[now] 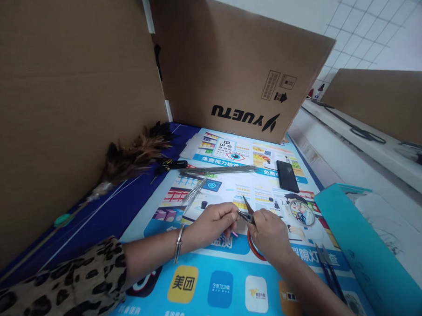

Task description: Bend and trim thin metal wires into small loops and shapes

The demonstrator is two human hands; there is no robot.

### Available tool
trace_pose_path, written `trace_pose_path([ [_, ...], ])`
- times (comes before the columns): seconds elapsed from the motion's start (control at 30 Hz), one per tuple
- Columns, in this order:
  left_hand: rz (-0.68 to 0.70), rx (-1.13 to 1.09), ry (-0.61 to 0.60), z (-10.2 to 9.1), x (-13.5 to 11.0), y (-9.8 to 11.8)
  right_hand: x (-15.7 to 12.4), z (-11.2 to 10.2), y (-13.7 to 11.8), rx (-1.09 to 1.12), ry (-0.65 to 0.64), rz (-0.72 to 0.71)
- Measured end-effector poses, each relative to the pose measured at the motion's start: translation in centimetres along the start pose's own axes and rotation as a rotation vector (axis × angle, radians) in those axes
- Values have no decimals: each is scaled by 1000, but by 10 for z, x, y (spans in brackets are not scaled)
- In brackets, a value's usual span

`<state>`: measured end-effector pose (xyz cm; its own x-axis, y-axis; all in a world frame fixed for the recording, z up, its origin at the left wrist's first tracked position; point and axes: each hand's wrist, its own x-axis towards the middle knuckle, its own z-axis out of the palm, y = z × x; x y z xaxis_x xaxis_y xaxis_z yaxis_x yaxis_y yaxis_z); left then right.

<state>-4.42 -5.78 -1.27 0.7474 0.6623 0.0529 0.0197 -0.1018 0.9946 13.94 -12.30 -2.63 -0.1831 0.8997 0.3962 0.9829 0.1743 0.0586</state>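
My left hand [214, 223] is closed in a pinch, holding something small and thin at its fingertips that I cannot make out. A silver bangle sits on that wrist. My right hand [268, 232] is wrapped round red-handled pliers [247, 215], whose dark jaws meet the left fingertips. The red handle loops out below the right palm. Both hands hover over a printed poster mat [219, 278]. A bundle of thin metal wires [216, 170] lies further back, with a second loose bunch [193, 192] fanned out just beyond my left hand.
A black phone [287, 175] lies right of the wires. A feather duster [127, 164] rests at the left by tall cardboard walls [238, 68]. A teal box edge [358, 249] stands at the right, dark tweezers [329, 271] beside it, a clear tape roll [302, 213] nearby.
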Motion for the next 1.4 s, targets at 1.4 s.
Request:
trace_pose_path([
  [1.4, 108, 283, 109, -2, 0, 1, 4, -4, 5, 76, -13, -58],
])
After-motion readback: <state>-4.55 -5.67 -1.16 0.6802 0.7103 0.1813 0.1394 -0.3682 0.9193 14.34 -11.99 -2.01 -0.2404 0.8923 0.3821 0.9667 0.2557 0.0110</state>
